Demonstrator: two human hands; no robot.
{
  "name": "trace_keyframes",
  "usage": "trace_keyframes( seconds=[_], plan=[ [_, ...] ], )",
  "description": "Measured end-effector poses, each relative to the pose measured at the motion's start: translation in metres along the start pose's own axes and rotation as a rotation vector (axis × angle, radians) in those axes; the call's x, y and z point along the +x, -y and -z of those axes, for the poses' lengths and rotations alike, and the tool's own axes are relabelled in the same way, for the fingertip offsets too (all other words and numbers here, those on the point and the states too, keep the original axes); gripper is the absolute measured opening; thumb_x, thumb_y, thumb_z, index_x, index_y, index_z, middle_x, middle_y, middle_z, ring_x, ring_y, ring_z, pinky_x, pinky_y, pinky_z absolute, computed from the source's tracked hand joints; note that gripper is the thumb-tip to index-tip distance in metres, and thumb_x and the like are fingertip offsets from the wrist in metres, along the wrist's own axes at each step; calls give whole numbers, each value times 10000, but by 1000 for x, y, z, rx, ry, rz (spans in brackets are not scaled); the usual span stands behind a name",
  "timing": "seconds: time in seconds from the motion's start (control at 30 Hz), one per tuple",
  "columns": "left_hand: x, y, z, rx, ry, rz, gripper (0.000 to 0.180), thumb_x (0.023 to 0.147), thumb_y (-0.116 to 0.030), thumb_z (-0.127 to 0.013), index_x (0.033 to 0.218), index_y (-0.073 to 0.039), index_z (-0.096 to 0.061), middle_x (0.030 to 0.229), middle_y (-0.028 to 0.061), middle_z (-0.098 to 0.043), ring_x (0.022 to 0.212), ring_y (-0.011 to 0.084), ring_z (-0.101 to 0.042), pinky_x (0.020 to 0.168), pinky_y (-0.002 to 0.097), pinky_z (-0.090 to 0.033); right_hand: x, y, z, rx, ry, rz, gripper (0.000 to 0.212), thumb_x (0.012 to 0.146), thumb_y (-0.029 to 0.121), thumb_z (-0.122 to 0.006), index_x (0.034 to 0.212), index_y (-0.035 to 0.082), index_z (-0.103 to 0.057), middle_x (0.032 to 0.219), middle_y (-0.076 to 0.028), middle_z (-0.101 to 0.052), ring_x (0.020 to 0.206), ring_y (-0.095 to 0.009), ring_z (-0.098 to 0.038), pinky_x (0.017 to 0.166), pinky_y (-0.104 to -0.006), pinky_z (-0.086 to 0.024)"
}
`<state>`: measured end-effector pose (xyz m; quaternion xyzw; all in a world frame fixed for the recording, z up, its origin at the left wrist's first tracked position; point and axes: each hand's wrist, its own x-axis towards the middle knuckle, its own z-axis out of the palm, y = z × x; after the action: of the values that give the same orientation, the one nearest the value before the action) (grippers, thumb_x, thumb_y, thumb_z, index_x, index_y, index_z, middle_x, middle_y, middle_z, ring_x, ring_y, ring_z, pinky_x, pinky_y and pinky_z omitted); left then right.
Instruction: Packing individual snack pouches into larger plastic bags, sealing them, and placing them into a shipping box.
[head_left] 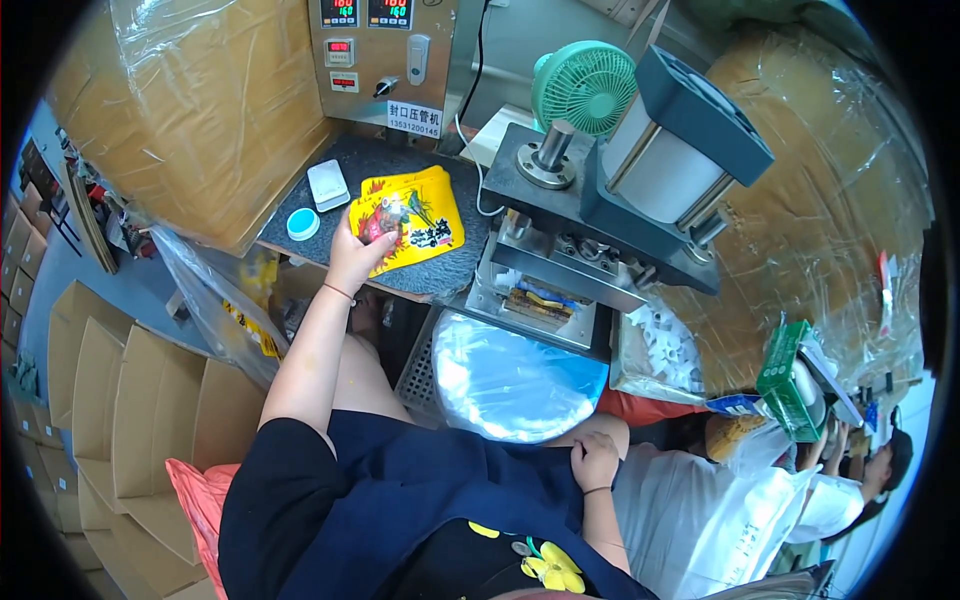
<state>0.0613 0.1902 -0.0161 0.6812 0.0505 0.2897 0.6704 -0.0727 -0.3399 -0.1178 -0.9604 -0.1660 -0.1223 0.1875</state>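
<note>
My left hand (362, 255) is closed on the left edge of a small stack of yellow printed pouches (435, 215), its thumb pressed on top. The stack lies on a dark speckled worktop (405, 280). Just left of it are a small white box (328, 185) and a round tub (303, 223) with a turquoise top. My right hand (596, 462) rests on my thigh with its fingers loosely curled, and nothing shows in it. Between the worktop and my lap sits a round, shiny bundle wrapped in clear plastic (515, 380).
A metal press machine (580, 230) stands right of the worktop, beside a tray of white plastic parts (660, 350). Behind are a control box (385, 70) and green fan (585, 88). Open cartons (150, 410) stand at left. Another person (835, 505) sits at far right.
</note>
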Motion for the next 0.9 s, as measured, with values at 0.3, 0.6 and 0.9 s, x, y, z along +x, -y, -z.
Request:
trace_keyframes(
  seconds=[0.3, 0.6, 0.9],
  plan=[
    [-7, 0, 2, 34, 112, -80, 436, 829, -103, -794, 1197, -9, -578, 1060, 70, -682, 961, 151, -668, 871, 305, -547, 6, 6, -4, 36, 11, 27, 56, 738, 109, -656, 753, 62, -683, 805, -133, -669, 795, -341, -627, 754, -445, -506],
    [-7, 6, 7, 356, -119, -350, 295, 904, -112, -703, 1152, 28, -625, 1018, 74, -668, 920, 140, -634, 850, 289, -515, 7, 5, -9, 31, 11, 40, 71, 746, 109, -650, 765, 59, -697, 808, -123, -674, 815, -332, -636, 773, -435, -514],
    [-2, 2, 7, 796, -131, -266, 429, 906, -121, -632, 1324, -57, -562, 1142, 222, -668, 1064, 375, -655, 907, 401, -520, 9, 6, -6, 2, 32, 16, 76, 752, 109, -646, 772, 58, -699, 816, -125, -676, 813, -329, -637, 769, -434, -514]
  ],
)
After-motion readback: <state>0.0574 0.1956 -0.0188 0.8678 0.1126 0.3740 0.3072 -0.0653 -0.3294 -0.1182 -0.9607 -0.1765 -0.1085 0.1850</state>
